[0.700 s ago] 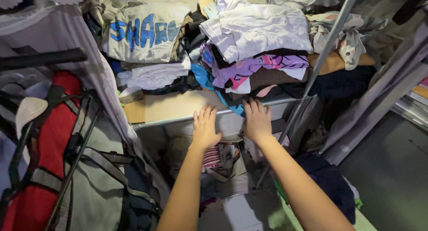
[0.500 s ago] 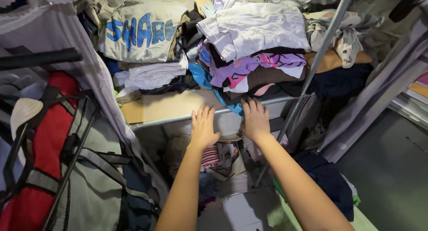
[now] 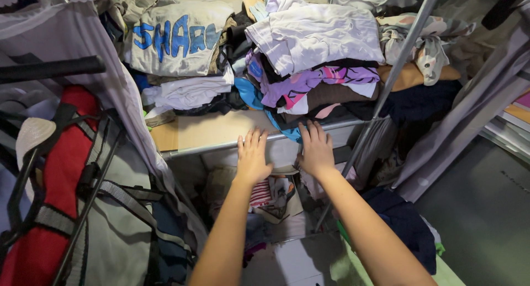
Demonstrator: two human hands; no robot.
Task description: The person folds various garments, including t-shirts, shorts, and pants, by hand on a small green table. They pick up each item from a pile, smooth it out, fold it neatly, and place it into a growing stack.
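The red bag (image 3: 52, 181) at lower left runs off the frame's edge. Both forearms are cut by the bottom edge. The lower shelf (image 3: 276, 198) under the hands sits in shadow, its jumbled contents hard to tell apart.

Left hand (image 3: 252, 156) and right hand (image 3: 316, 149): flat, fingers spread, side by side on front edge of cardboard-lined shelf (image 3: 210, 129). Pile of folded clothes (image 3: 309, 60) behind fingertips, toward shelf's right end, white garment on top. Grey shirt with blue lettering (image 3: 174, 38) at left rear. Metal pole (image 3: 395, 76) slanting at right. Red bag (image 3: 61, 170) far left.
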